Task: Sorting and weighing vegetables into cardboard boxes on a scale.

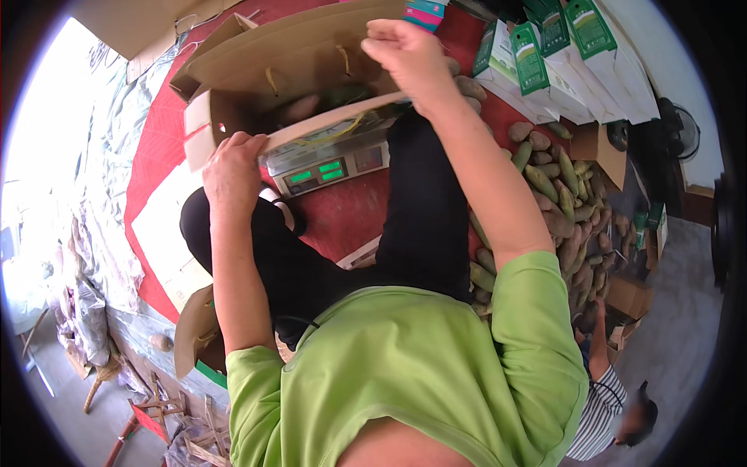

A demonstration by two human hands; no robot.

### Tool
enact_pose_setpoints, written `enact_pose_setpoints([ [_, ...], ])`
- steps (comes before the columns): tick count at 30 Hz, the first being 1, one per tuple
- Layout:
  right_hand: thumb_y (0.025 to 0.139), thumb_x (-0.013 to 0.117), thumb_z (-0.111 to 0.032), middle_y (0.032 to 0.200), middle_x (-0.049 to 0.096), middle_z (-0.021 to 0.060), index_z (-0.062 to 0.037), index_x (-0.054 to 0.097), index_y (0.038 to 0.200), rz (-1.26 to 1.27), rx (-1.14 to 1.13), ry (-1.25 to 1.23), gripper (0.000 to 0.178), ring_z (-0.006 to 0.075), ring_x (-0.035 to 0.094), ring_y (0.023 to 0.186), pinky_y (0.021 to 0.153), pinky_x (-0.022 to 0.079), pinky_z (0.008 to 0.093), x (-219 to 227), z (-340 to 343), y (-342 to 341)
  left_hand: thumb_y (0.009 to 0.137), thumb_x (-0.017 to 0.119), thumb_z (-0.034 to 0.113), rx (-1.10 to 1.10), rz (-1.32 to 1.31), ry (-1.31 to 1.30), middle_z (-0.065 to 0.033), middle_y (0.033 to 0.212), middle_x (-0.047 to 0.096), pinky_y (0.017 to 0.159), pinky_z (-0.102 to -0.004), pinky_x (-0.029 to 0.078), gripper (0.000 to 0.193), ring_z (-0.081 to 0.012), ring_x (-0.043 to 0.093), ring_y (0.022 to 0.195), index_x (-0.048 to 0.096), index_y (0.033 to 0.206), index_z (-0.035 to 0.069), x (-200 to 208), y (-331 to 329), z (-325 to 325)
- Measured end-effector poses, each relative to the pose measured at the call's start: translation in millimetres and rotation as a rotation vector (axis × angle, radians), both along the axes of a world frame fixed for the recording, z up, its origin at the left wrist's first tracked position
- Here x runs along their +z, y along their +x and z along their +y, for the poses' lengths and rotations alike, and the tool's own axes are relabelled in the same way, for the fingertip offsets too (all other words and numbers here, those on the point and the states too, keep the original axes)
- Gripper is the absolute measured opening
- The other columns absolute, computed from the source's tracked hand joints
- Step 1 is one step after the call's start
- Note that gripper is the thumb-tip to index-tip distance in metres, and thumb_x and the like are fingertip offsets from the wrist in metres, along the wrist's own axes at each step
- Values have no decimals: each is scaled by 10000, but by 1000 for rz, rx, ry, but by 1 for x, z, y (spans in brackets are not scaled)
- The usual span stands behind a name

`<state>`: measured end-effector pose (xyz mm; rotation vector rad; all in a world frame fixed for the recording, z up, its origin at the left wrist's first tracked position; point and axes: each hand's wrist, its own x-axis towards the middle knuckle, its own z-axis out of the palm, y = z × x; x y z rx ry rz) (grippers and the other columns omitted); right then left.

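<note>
At the near left corner of the open cardboard box (303, 53), the person's left hand (233, 175) holds the rim with bent fingers. The right hand (416, 62) is above the box's right end, fingers curled; I cannot tell if it holds something. So the box lies between both hands, and a scale (334, 173) shows under its near side. Inside are some tubers (301, 107), partly in shadow. Between the box and the left edge of the red surface (161, 128), a red strip shows, beside plastic sheeting (101, 132).
</note>
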<state>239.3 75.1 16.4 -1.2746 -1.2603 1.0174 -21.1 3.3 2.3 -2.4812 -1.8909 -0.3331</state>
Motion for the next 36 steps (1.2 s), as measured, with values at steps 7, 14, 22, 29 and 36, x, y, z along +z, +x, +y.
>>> enact_pose_setpoints([
  [7,850,643,-77,996,649,29,-11,623,1091,112,-319,9,251,103,594,908,804,462,233,-49,-93,113,807,511,52,35,-25,-18,-40,913,635,775,-381,487,301,-270,617,916,688,1018,172,1,9,3],
  [14,777,580,-22,884,678,148,-39,686,908,-479,-438,-371,170,211,660,819,739,509,310,-239,-266,169,873,550,121,-1,110,13,-10,1046,640,732,-384,503,246,-249,614,962,679,1068,198,-10,-7,6],
  [22,771,621,-231,945,681,120,-76,700,853,-706,-226,-1038,192,327,652,862,734,529,386,-275,-407,183,880,578,173,13,86,5,-19,989,640,723,-380,505,214,-249,627,894,682,1066,196,-14,-3,8],
  [29,742,653,-180,1236,531,194,-75,595,1129,-824,-804,-1026,404,342,532,1129,931,449,398,-271,-457,270,882,577,167,-58,48,33,-36,974,648,714,-378,506,214,-252,642,874,682,1067,191,-25,-13,14],
  [36,728,696,-140,1416,336,187,-53,383,1340,-853,-897,-1071,693,342,353,1302,1056,360,387,-269,-455,332,864,589,129,-20,89,57,-10,981,655,696,-370,512,226,-248,652,853,680,1059,197,-19,-3,7],
])
